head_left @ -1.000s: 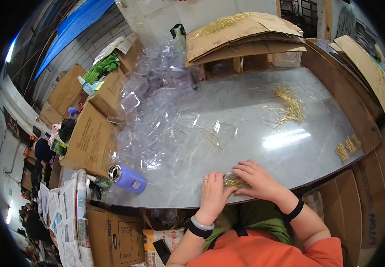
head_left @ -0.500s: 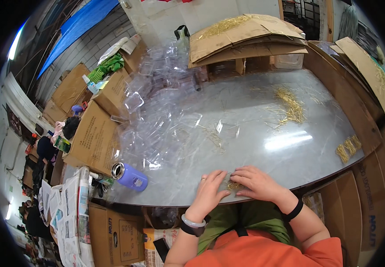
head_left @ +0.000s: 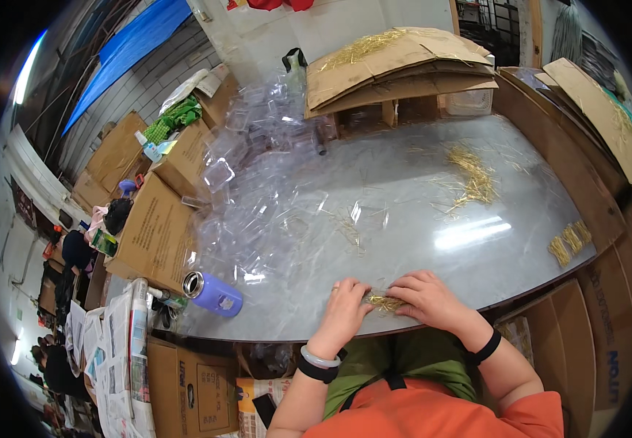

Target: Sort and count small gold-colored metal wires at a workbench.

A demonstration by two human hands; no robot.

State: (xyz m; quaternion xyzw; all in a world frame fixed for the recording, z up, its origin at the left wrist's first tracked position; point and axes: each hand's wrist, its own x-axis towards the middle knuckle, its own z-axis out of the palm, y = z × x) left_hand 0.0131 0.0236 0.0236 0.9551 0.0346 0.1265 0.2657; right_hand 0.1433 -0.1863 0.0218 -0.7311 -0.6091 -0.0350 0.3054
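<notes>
At the table's near edge, a small bundle of thin gold sticks [head_left: 385,302] lies between my two hands. My left hand [head_left: 343,312] closes on its left end, with thumb and fingertips drawn together. My right hand [head_left: 429,299] has its fingers bent over the right end, thumb below. The middle of the bundle shows in the gap; its ends are hidden by my fingers. Loose gold sticks [head_left: 473,179] are heaped at the far right of the grey tabletop [head_left: 403,219]. Several tidy gold bundles [head_left: 570,242] lie at the right edge.
Clear plastic containers [head_left: 257,190] are piled over the left side. A purple bottle without a lid [head_left: 213,293] stands at the near left. Cardboard boxes [head_left: 156,226] line the left edge, and flattened cardboard [head_left: 403,69] sits at the back. A cardboard wall [head_left: 564,160] borders the right.
My hands have moved slightly apart, so more of the gold bundle shows between them. The view has shifted a little.
</notes>
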